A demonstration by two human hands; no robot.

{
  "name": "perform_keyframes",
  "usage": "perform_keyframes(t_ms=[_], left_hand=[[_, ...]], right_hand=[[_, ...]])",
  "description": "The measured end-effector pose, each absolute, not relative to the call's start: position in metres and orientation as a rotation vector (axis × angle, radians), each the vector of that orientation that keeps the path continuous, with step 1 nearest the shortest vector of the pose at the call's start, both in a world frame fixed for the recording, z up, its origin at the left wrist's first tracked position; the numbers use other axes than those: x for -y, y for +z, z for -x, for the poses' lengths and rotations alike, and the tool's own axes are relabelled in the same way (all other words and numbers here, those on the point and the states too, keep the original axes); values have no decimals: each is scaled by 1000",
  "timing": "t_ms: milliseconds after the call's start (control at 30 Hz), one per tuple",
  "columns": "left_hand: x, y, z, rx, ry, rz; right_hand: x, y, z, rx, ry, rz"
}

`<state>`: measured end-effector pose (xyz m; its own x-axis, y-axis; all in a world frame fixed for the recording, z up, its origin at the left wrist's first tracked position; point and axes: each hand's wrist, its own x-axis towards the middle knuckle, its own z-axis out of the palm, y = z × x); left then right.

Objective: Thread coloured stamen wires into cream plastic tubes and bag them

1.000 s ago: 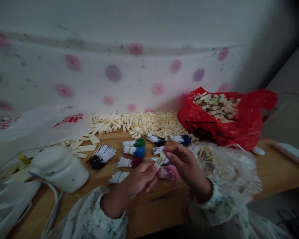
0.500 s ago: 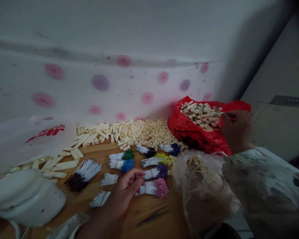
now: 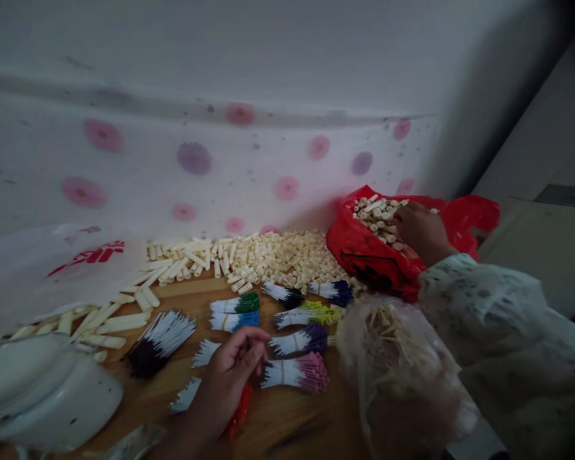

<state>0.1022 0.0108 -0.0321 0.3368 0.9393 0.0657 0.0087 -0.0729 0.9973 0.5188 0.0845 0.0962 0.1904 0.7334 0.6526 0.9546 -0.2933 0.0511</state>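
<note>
My right hand (image 3: pixel 420 231) reaches over the red plastic bag (image 3: pixel 364 260). Its fingers are closed and bent down onto cream pen-like tubes (image 3: pixel 376 227) heaped inside; the hand hides what they grip. My left hand (image 3: pixel 237 364) hovers low over the wooden table, thumb and fingers curled together; whatever is in them is hidden. Close around it lie banded bundles of thin white sticks with coloured ends: a pink bundle (image 3: pixel 297 372), a purple bundle (image 3: pixel 301 340), a blue bundle (image 3: pixel 234 321) and a red bundle (image 3: pixel 240 412), partly covered by the hand.
Loose cream tubes (image 3: pixel 182 259) and small slotted cream pieces (image 3: pixel 287 255) are piled along the wall. A clear bag (image 3: pixel 388 358) with pale bits stands at right front. Dark-ended sticks (image 3: pixel 160 342) and a white lamp-like object (image 3: pixel 52 390) are at left.
My right hand has moved left and into the red bag's opening; the pale tube it held is now out of sight. My left hand has shifted slightly left, and the red bundle shows more.
</note>
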Motion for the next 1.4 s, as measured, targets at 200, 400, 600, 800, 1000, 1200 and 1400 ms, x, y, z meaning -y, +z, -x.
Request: perform_keyframes(t_ms=[200,400,600,800,1000,1200,1400], left_hand=[[-18,-33,-99,-1003,1134,-1358],[-21,-37,-97,-1036,1301,-1277],[-21,-39,-99,-1021,1316,-1268],[-20,-39,-99,-1060,1295,-1303],[-21,-36,-97,-1092,1279,-1323],[-25,-38,-94,-1069,1283,-1304],[-17,-32,-102,-933,1137,-1232]], right_hand=[[-100,90,-524,1620,-710,2169],[-72,87,-472,1824,-639,1933],[-72,22,-413,2437,-170,1785],[-133,-13,-409,2489,-20,1974],[-169,-30,-386,2410,45,2126],[-163,-20,-379,2287,75,2115],[-105,21,-339,2338,194,1714]])
